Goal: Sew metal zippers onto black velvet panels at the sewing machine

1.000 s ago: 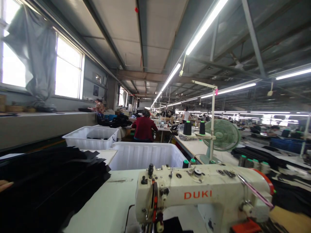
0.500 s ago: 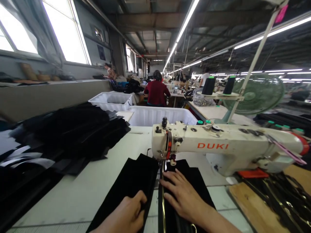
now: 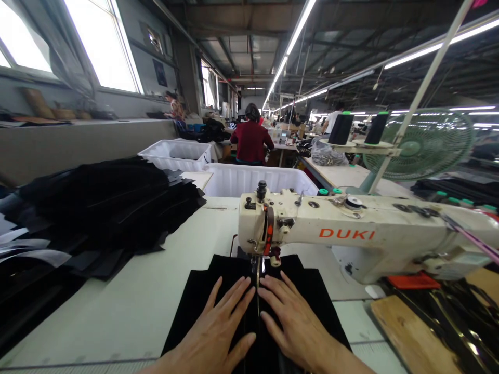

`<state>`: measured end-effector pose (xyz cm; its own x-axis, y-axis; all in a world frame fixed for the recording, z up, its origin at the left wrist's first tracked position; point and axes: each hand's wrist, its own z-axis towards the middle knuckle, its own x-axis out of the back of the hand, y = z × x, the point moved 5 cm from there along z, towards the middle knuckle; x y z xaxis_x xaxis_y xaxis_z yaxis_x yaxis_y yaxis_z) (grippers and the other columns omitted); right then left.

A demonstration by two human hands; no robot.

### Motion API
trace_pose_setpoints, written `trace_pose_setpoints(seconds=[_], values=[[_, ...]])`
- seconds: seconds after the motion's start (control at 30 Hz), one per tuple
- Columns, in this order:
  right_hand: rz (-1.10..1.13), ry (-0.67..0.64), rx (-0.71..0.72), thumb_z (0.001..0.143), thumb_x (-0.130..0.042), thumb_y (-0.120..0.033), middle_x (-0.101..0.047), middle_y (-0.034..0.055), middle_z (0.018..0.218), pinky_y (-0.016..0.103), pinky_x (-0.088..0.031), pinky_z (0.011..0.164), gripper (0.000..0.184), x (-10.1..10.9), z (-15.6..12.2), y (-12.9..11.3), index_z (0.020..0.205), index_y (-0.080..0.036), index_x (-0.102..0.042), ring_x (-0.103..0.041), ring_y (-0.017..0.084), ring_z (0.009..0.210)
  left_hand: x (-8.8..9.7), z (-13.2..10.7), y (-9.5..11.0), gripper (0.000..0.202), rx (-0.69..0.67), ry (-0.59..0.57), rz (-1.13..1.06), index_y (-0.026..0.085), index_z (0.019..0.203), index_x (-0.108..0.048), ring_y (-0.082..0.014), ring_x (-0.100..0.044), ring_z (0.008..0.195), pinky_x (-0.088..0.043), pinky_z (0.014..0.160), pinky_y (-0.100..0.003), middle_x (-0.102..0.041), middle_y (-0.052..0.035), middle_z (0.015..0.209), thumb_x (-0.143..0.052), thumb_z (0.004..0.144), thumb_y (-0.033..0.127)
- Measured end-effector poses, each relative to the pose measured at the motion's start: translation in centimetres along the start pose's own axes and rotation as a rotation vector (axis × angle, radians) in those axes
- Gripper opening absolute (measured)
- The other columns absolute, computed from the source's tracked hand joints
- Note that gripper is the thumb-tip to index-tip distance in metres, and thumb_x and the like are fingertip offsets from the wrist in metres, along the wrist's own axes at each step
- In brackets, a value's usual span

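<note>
Two black fabric panels lie side by side under the needle of a white sewing machine (image 3: 304,221). On the left fabric panel (image 3: 195,296) my left hand (image 3: 220,319) rests flat, fingers spread and pointing at the presser foot. My right hand (image 3: 290,317) lies flat on the right fabric panel (image 3: 325,304), its fingertips beside the seam line. Between the hands runs a zipper (image 3: 258,291) with shiny gold teeth, leading up to the needle. Its lower part is hard to make out between the dark panels.
A big pile of black fabric pieces (image 3: 101,208) covers the table's left side. White plastic bins (image 3: 261,179) stand behind the machine. At right are a wooden board (image 3: 409,332), gold-toothed zipper strips (image 3: 448,322), thread cones (image 3: 341,129) and a green fan (image 3: 424,145). A person in dark red (image 3: 251,140) sits ahead.
My left hand has opened from a grip on the left panel and now lies flat on it. That panel has moved right, against the zipper. My right hand stays nearly in place.
</note>
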<state>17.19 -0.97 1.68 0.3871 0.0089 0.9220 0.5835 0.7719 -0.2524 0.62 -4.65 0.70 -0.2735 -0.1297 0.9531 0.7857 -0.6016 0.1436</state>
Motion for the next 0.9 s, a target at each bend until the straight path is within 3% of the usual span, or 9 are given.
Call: trace_pose_setpoints(seconds=[0.3,0.47,0.63,0.77,0.9], values=[[-0.026,0.006,0.001,0.094,-0.051,-0.021,-0.053,0.0063,0.143,0.051,-0.027,0.118,0.042,0.0,1.9,1.2,0.137,-0.023,-0.051,-0.045,0.022,0.135,-0.2,1.6,-1.8,0.067,0.079,-0.127,-0.029,0.026,0.157,-0.014,-0.0328,-0.028,0.144,-0.016,0.111,-0.072,-0.026,-0.0088,0.159,-0.047,0.099,0.036],[-0.046,-0.035,-0.035,0.092,-0.053,-0.025,-0.049,0.0045,0.147,0.051,-0.034,0.114,0.038,0.1,2.0,1.3,0.129,-0.025,-0.054,-0.046,0.025,0.133,0.1,2.0,-1.5,0.073,0.046,-0.115,-0.066,0.025,0.156,-0.018,-0.0331,-0.03,0.143,-0.018,0.113,-0.067,-0.03,-0.0087,0.158,-0.053,0.093,0.031],[-0.058,-0.017,0.002,0.087,-0.055,-0.019,-0.046,0.0104,0.148,0.049,-0.039,0.112,0.048,-0.4,2.0,1.5,0.134,-0.018,-0.05,-0.042,0.029,0.136,0.2,1.6,-1.1,0.075,0.024,-0.055,-0.086,0.025,0.155,-0.025,-0.035,-0.036,0.139,-0.02,0.113,-0.067,-0.038,-0.0087,0.154,-0.06,0.09,0.037],[-0.01,-0.004,0.033,0.09,-0.052,-0.019,-0.05,0.012,0.144,0.046,-0.039,0.113,0.04,-0.5,2.9,1.8,0.13,-0.016,-0.053,-0.045,0.025,0.134,-0.5,1.7,-2.0,0.072,0.092,-0.059,-0.062,0.024,0.156,-0.022,-0.0353,-0.032,0.141,-0.018,0.112,-0.07,-0.034,-0.011,0.156,-0.056,0.093,0.036],[-0.039,0.077,0.015,0.092,-0.055,-0.021,-0.058,0.0081,0.136,0.049,-0.036,0.114,0.037,0.0,2.6,1.5,0.13,-0.022,-0.057,-0.052,0.024,0.128,-0.5,1.6,-1.6,0.071,0.07,-0.064,-0.05,0.024,0.155,-0.025,-0.0342,-0.034,0.141,-0.018,0.112,-0.069,-0.037,-0.0118,0.154,-0.057,0.092,0.036]])
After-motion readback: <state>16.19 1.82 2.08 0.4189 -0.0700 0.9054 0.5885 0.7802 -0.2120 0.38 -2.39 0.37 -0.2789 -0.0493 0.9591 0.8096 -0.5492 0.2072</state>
